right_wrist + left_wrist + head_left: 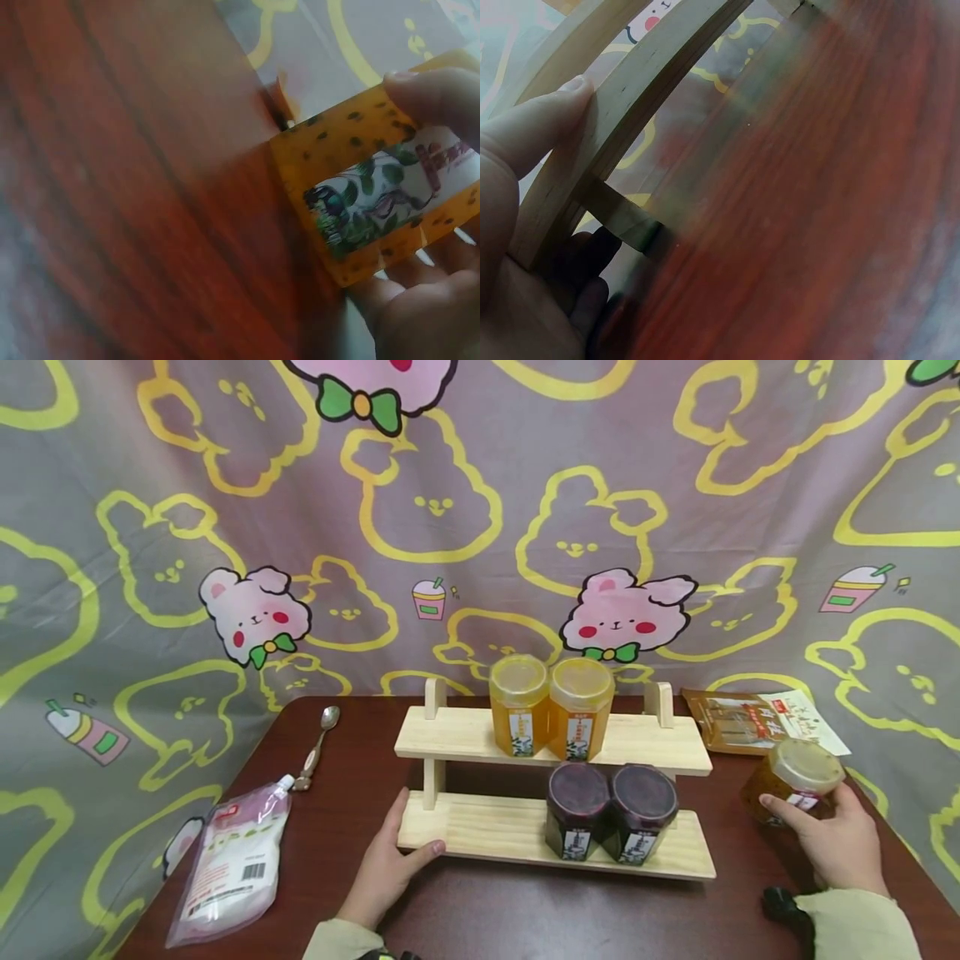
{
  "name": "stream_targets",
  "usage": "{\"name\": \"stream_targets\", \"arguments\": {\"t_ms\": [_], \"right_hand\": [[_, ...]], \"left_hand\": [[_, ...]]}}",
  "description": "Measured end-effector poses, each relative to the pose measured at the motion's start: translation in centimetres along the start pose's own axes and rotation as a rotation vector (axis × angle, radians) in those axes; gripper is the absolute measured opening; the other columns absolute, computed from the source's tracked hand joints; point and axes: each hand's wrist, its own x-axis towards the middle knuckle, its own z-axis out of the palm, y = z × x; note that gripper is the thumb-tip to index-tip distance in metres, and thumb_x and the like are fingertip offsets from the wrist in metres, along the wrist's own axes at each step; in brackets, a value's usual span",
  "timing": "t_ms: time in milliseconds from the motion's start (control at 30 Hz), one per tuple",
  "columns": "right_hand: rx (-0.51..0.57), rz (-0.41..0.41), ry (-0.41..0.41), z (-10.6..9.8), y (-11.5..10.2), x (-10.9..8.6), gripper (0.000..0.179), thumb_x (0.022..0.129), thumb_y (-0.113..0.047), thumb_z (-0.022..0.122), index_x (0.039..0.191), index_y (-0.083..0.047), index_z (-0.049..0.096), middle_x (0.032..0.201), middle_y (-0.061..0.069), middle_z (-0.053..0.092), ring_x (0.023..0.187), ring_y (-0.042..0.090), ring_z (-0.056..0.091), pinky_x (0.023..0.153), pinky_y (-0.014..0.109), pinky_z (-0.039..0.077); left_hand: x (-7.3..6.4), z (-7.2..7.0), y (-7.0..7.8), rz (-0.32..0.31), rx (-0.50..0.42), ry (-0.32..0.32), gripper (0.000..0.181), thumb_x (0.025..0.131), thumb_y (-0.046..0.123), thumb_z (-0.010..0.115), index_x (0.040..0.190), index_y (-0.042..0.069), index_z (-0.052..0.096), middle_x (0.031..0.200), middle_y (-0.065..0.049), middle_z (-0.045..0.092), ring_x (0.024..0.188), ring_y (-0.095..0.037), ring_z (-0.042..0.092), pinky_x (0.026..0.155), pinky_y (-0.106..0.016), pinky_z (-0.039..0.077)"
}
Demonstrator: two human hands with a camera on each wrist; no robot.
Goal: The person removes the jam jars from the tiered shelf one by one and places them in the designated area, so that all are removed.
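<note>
A two-tier wooden rack stands mid-table in the head view. My left hand grips the left end of its lower board, thumb on top; in the left wrist view the fingers curl beneath the board. At the right, my right hand holds a clear-lidded jar around its side. The right wrist view shows orange contents with dark seeds in this jar and a leafy label. Two amber jars stand on the upper shelf, and two dark purple jars on the lower.
At the left lies a spouted pouch, with a spoon beyond it. A brown packet lies behind the held jar. A patterned cloth hangs behind the dark red table.
</note>
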Motion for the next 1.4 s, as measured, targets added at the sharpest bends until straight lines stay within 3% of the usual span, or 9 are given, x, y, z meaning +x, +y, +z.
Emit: {"name": "stream_targets", "arguments": {"t_ms": [100, 233, 367, 533, 800, 1067, 1167, 1300, 1400], "right_hand": [[0.074, -0.009, -0.012, 0.2, 0.8, 0.2, 0.088, 0.088, -0.032, 0.078, 0.159, -0.015, 0.029, 0.155, 0.013, 0.038, 0.140, 0.025, 0.039, 0.111, 0.034, 0.040], [0.214, -0.037, -0.048, 0.4, 1.8, 0.5, 0.088, 0.089, -0.024, 0.079, 0.159, -0.023, 0.026, 0.154, 0.001, 0.037, 0.141, 0.008, 0.033, 0.097, 0.007, 0.038], [0.398, -0.070, -0.078, 0.5, 2.1, 1.0, 0.086, 0.087, -0.014, 0.080, 0.154, -0.023, 0.028, 0.143, -0.004, 0.043, 0.141, 0.006, 0.032, 0.090, 0.003, 0.040], [0.601, -0.137, -0.113, 0.4, 2.2, 1.8, 0.067, 0.084, 0.001, 0.079, 0.133, -0.025, 0.041, 0.117, -0.015, 0.049, 0.130, 0.004, 0.040, 0.080, 0.001, 0.043], [0.610, -0.159, -0.141, 0.4, 2.2, 2.8, 0.071, 0.085, 0.000, 0.078, 0.142, -0.021, 0.040, 0.120, -0.015, 0.049, 0.130, 0.002, 0.040, 0.081, 0.001, 0.042], [0.421, -0.115, -0.118, 0.3, 1.9, 3.9, 0.082, 0.086, -0.017, 0.081, 0.153, -0.016, 0.034, 0.132, -0.004, 0.047, 0.131, 0.002, 0.040, 0.079, 0.001, 0.041], [0.474, -0.103, -0.120, 0.4, 2.0, 4.1, 0.086, 0.086, -0.015, 0.081, 0.156, -0.015, 0.032, 0.143, 0.002, 0.042, 0.136, 0.003, 0.036, 0.084, 0.001, 0.041], [0.526, -0.092, -0.126, 0.4, 2.0, 4.2, 0.086, 0.086, -0.014, 0.081, 0.157, -0.018, 0.033, 0.150, -0.002, 0.039, 0.140, 0.002, 0.032, 0.091, 0.002, 0.039], [0.464, -0.082, -0.116, 0.4, 1.8, 4.1, 0.086, 0.087, -0.017, 0.080, 0.158, -0.019, 0.031, 0.154, -0.003, 0.037, 0.141, 0.002, 0.031, 0.092, 0.002, 0.038]], "left_hand": [[0.0, 0.0, 0.0, -0.002, -0.003, -0.002, 0.105, 0.079, 0.036, 0.086, 0.159, 0.007, 0.025, 0.159, -0.020, 0.033, 0.145, -0.039, 0.031, 0.116, -0.060, 0.023], [0.0, 0.0, 0.0, 0.004, 0.003, 0.001, 0.105, 0.079, 0.036, 0.086, 0.159, 0.007, 0.025, 0.159, -0.019, 0.033, 0.145, -0.038, 0.031, 0.116, -0.060, 0.023], [0.0, 0.0, 0.0, 0.008, 0.000, 0.004, 0.104, 0.079, 0.035, 0.087, 0.159, 0.006, 0.026, 0.159, -0.020, 0.034, 0.145, -0.039, 0.032, 0.116, -0.059, 0.024], [0.0, 0.0, 0.0, 0.002, 0.000, 0.004, 0.105, 0.079, 0.035, 0.087, 0.159, 0.007, 0.025, 0.159, -0.020, 0.034, 0.145, -0.039, 0.032, 0.116, -0.060, 0.024], [0.0, 0.0, 0.1, -0.001, 0.005, 0.003, 0.105, 0.079, 0.035, 0.087, 0.159, 0.006, 0.025, 0.159, -0.020, 0.034, 0.145, -0.039, 0.032, 0.116, -0.060, 0.025], [0.0, 0.0, -0.1, 0.014, -0.015, 0.003, 0.105, 0.079, 0.032, 0.087, 0.159, 0.004, 0.025, 0.159, -0.021, 0.033, 0.145, -0.038, 0.032, 0.117, -0.057, 0.023], [0.0, 0.0, 0.0, 0.027, -0.024, 0.001, 0.105, 0.079, 0.031, 0.087, 0.158, 0.003, 0.025, 0.158, -0.022, 0.033, 0.144, -0.038, 0.032, 0.117, -0.057, 0.024], [0.0, 0.0, 0.0, 0.039, -0.031, 0.002, 0.105, 0.079, 0.030, 0.087, 0.158, 0.003, 0.025, 0.158, -0.022, 0.033, 0.144, -0.038, 0.032, 0.116, -0.057, 0.024], [-0.1, 0.0, -0.1, 0.038, -0.026, 0.007, 0.105, 0.078, 0.030, 0.087, 0.158, 0.003, 0.025, 0.158, -0.022, 0.034, 0.143, -0.038, 0.033, 0.116, -0.058, 0.025]]}}
